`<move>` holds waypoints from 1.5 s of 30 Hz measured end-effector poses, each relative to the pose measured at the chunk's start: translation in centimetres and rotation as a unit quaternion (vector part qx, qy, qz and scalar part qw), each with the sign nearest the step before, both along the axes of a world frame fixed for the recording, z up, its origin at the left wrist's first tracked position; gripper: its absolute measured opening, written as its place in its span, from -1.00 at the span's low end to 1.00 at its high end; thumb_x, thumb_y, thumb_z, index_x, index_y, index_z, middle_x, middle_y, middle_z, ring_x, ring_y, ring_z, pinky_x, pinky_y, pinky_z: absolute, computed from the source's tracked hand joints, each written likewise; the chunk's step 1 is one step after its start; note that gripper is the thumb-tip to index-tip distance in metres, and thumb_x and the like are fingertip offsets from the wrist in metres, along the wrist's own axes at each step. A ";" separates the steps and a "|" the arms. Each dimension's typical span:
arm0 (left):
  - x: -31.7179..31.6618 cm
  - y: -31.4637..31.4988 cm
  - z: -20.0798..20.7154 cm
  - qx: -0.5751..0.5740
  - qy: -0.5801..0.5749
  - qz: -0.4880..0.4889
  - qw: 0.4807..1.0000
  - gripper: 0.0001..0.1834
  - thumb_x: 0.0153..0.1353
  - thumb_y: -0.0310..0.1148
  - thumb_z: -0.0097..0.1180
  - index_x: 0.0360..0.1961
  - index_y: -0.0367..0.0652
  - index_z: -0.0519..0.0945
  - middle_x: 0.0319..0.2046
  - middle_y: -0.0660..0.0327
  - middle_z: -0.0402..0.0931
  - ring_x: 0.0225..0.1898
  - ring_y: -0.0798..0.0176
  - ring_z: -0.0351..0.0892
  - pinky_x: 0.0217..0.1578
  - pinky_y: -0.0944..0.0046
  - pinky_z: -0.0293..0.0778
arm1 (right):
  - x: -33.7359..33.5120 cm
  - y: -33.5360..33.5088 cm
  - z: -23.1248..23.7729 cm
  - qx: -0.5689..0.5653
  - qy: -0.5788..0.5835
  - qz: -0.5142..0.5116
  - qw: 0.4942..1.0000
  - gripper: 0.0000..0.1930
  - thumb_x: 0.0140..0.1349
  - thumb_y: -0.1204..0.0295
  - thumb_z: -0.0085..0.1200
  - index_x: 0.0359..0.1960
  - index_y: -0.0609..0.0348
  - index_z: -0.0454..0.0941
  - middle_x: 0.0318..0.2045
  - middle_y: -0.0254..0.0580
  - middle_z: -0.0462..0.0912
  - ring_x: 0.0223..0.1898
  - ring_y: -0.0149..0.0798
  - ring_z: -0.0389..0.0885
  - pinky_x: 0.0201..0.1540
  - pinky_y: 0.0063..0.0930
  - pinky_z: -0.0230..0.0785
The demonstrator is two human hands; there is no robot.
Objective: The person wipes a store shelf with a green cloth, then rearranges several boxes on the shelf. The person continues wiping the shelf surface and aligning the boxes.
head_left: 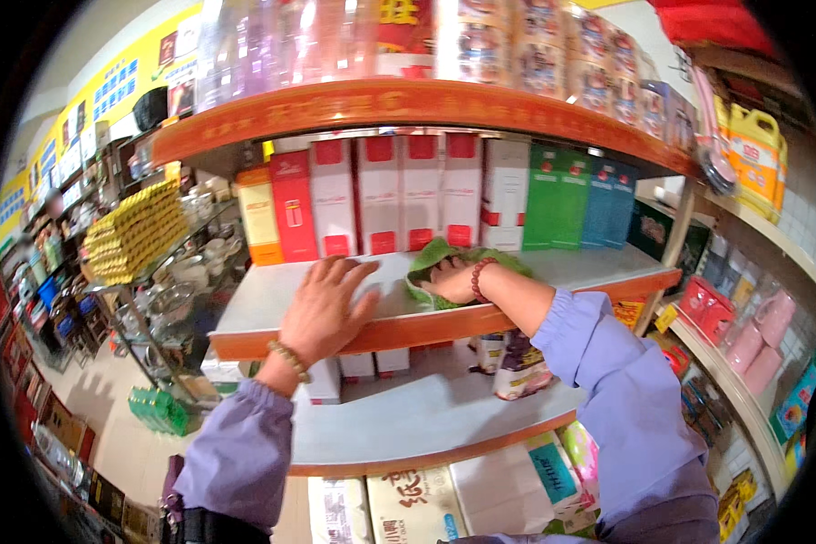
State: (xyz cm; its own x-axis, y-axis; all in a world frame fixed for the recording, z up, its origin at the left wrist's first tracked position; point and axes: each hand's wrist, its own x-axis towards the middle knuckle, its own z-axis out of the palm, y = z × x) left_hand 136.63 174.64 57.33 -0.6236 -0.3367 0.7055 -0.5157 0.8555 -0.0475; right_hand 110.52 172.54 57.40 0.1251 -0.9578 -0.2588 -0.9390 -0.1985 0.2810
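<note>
My right hand (453, 279) is closed on a green cloth (437, 254), pressing it against the white middle shelf (281, 292). Part of the cloth bunches up over the fingers, and more of it shows behind the wrist. Over the same shelf, toward its left front edge, my left hand (328, 308) is spread with nothing in it. Behind the hands stands a row of tall boxes: a yellow one (259, 218), a red one (293, 204), several white-and-red ones (379, 195), then green boxes (553, 199) and blue ones (610, 204) at the right.
An orange-edged upper shelf (408, 104) hangs above, loaded with wrapped packs. Below, a lower shelf (390, 435) holds bags (520, 367) and small boxes. Stacked yellow egg trays (136, 231) stand at left. Side shelves at right hold yellow jugs (754, 163) and pink cups (760, 331).
</note>
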 end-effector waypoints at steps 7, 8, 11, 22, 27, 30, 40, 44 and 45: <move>1.0 0.6 1.0 -0.045 0.187 -0.137 0.972 -0.69 0.23 -0.34 -0.04 -0.02 -0.15 0.55 -0.05 0.02 0.43 0.07 -0.06 0.34 0.15 0.00 0.20 | 12.0 -4.3 -0.1 -0.010 0.036 0.070 0.997 -0.40 0.35 -0.03 -0.43 0.38 -0.14 0.02 0.36 0.16 -0.01 0.38 0.24 -0.08 0.38 0.03 -0.19; 1.4 1.0 1.1 -0.064 0.196 -0.155 0.966 -0.70 0.20 -0.40 -0.03 -0.04 -0.15 0.56 -0.07 0.04 0.43 0.06 -0.06 0.35 0.15 -0.02 0.21 | 13.3 -4.4 -0.3 -0.008 0.025 0.077 0.997 -0.41 0.35 -0.02 -0.42 0.37 -0.12 0.03 0.35 0.15 0.01 0.37 0.22 -0.07 0.38 0.01 -0.18; 2.7 2.8 1.1 -0.047 0.213 -0.191 0.957 -0.68 0.14 -0.48 0.01 -0.05 -0.11 0.56 -0.08 0.05 0.44 0.07 -0.07 0.34 0.20 -0.07 0.14 | 16.7 -5.8 -0.4 -0.013 -0.013 0.114 0.993 -0.43 0.36 0.02 -0.38 0.35 -0.08 0.07 0.33 0.14 0.06 0.35 0.18 -0.01 0.37 -0.03 -0.14; 10.2 1.7 0.7 -0.066 0.214 -0.036 0.974 -0.66 0.08 -0.52 0.01 -0.07 -0.13 0.54 -0.10 0.08 0.44 0.07 -0.05 0.35 0.23 -0.09 0.09 | 19.6 -8.9 0.1 -0.025 -0.195 0.365 0.910 -0.51 0.38 0.14 -0.23 0.26 0.10 0.22 0.23 0.08 0.24 0.28 0.02 0.17 0.34 -0.20 0.00; 8.9 -0.5 1.3 -0.076 0.203 -0.003 0.976 -0.73 0.13 -0.47 0.02 -0.12 -0.10 0.56 -0.13 0.07 0.44 -0.02 -0.04 0.34 0.04 0.03 0.25 | 11.8 -3.2 2.3 0.061 -0.233 0.345 0.907 -0.44 0.37 0.12 -0.17 0.32 0.11 0.15 0.32 0.04 0.17 0.34 -0.08 0.13 0.38 -0.27 -0.06; 6.7 -2.0 0.9 -0.061 0.167 0.023 0.984 -0.74 0.16 -0.39 0.04 -0.11 -0.09 0.57 -0.13 0.11 0.46 -0.01 -0.05 0.34 0.03 0.03 0.25 | 2.9 -0.9 1.6 0.057 -0.237 0.249 0.937 -0.38 0.35 0.10 -0.16 0.38 0.04 0.06 0.40 -0.05 0.04 0.39 -0.11 0.02 0.41 -0.29 -0.15; 4.3 -1.6 0.8 0.012 0.062 0.046 0.997 -0.80 0.21 -0.32 0.05 -0.21 -0.13 0.62 -0.15 0.09 0.48 -0.02 -0.03 0.38 0.03 0.06 0.32 | -22.9 13.7 5.0 0.037 -0.118 -0.150 0.981 -0.24 0.22 -0.19 -0.23 0.37 -0.04 0.09 0.31 -0.02 0.26 0.27 -0.02 0.28 0.32 -0.24 0.06; 3.9 -1.1 0.8 0.007 0.038 0.068 0.997 -0.82 0.21 -0.37 0.02 -0.24 -0.17 0.62 -0.18 0.09 0.47 -0.02 -0.02 0.39 0.02 0.08 0.33 | -31.6 18.0 5.1 0.001 -0.082 -0.319 0.944 -0.25 0.22 -0.22 -0.26 0.29 0.03 0.27 0.23 -0.02 0.37 0.22 -0.05 0.35 0.26 -0.21 0.14; 3.6 -1.3 0.7 0.008 0.038 0.069 0.997 -0.82 0.21 -0.38 0.02 -0.24 -0.17 0.62 -0.18 0.10 0.47 -0.02 -0.01 0.39 0.01 0.08 0.33 | -34.0 19.1 4.8 -0.006 -0.080 -0.345 0.935 -0.26 0.22 -0.21 -0.25 0.27 0.05 0.32 0.22 -0.02 0.39 0.22 -0.06 0.36 0.24 -0.21 0.16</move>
State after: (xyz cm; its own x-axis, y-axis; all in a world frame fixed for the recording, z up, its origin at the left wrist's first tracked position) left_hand 140.19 173.39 58.02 -0.5149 -0.4265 0.7436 -0.6298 0.7767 0.0094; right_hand 76.52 191.64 62.25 -0.4886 -0.8270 -0.2779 -0.8720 0.4733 0.1247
